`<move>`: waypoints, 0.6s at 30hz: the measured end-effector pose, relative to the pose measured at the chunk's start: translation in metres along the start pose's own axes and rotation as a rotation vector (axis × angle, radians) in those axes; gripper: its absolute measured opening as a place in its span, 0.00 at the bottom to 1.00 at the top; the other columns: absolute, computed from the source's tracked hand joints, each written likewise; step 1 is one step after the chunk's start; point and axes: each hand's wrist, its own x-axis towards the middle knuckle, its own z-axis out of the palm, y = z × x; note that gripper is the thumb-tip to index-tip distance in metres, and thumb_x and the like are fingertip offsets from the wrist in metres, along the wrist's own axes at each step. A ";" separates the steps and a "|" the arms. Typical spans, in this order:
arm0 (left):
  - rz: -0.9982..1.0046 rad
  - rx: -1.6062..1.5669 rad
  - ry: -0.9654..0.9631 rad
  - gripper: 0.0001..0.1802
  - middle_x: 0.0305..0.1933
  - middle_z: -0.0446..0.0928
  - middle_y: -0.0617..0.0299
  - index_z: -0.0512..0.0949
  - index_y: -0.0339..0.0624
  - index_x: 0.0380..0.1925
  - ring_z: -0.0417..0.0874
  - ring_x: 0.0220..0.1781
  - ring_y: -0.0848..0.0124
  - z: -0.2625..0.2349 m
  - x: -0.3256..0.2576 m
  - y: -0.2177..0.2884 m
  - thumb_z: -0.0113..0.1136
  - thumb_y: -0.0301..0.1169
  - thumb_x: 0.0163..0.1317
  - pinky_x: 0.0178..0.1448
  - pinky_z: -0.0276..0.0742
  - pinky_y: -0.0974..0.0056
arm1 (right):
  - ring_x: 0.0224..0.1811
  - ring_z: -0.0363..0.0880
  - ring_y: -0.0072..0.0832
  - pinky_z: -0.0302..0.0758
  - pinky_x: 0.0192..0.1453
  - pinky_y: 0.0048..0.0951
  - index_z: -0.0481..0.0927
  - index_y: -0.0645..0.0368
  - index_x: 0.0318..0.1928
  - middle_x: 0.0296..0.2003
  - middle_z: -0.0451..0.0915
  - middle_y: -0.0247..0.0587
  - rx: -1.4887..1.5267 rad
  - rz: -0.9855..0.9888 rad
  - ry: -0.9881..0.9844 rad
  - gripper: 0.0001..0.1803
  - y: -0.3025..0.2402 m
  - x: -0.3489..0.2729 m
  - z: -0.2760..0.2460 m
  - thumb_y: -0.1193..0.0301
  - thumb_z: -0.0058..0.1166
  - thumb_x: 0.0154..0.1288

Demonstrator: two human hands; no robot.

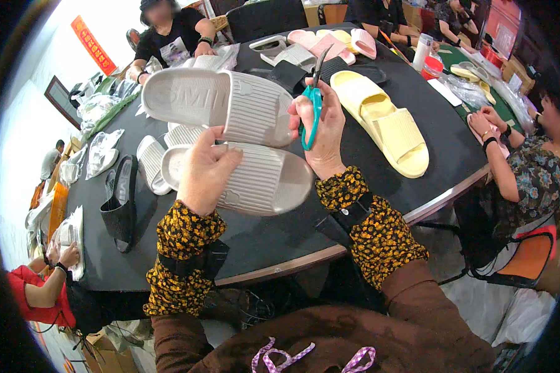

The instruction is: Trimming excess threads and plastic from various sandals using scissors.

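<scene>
My left hand grips a pair of grey ridged slide slippers, its fingers reaching between the upper slipper and the lower slipper. The two are raised in front of me, one above the other, toes to the right. Teal-handled scissors are held in my right hand, blades pointing up. Fingers of that hand lie against the toe end of the upper slipper. To the right, a pair of yellow slippers rests on the dark table.
A black pair of slippers and grey slippers lie at left. Pink slippers are heaped at the far side. Plastic-wrapped pairs line the left edge. Co-workers sit around, one with hands at the right.
</scene>
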 end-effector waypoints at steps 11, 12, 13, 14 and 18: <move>0.221 0.017 0.457 0.21 0.42 0.76 0.49 0.60 0.27 0.51 0.79 0.36 0.70 -0.074 0.009 -0.046 0.51 0.22 0.58 0.39 0.75 0.69 | 0.20 0.68 0.13 0.67 0.23 0.15 0.68 0.63 0.51 0.26 0.73 0.32 -0.290 0.030 -0.444 0.22 0.029 -0.015 0.007 0.73 0.57 0.56; 0.190 -0.036 0.451 0.21 0.42 0.76 0.49 0.60 0.28 0.51 0.79 0.35 0.70 -0.071 0.008 -0.044 0.51 0.22 0.58 0.34 0.76 0.70 | 0.21 0.67 0.11 0.67 0.24 0.16 0.68 0.63 0.51 0.26 0.73 0.30 -0.326 0.049 -0.472 0.23 0.034 -0.019 0.006 0.72 0.59 0.56; 0.159 -0.090 0.445 0.22 0.41 0.76 0.50 0.59 0.28 0.51 0.79 0.33 0.70 -0.070 0.008 -0.043 0.51 0.22 0.59 0.30 0.76 0.70 | 0.21 0.67 0.11 0.67 0.24 0.16 0.68 0.63 0.51 0.26 0.73 0.30 -0.327 0.049 -0.470 0.23 0.039 -0.021 0.004 0.72 0.59 0.56; 0.167 -0.107 0.454 0.22 0.41 0.76 0.50 0.58 0.30 0.52 0.79 0.31 0.71 -0.074 0.011 -0.048 0.51 0.23 0.59 0.25 0.75 0.70 | 0.26 0.70 0.14 0.69 0.30 0.18 0.68 0.63 0.51 0.28 0.74 0.32 -0.445 0.040 -0.531 0.23 0.044 -0.022 0.002 0.72 0.59 0.56; 0.176 -0.145 0.467 0.22 0.41 0.76 0.51 0.58 0.30 0.52 0.79 0.31 0.71 -0.082 0.013 -0.063 0.51 0.23 0.59 0.26 0.76 0.70 | 0.34 0.75 0.21 0.73 0.41 0.26 0.69 0.61 0.49 0.31 0.77 0.40 -0.741 0.149 -0.653 0.23 0.041 -0.028 0.001 0.70 0.59 0.54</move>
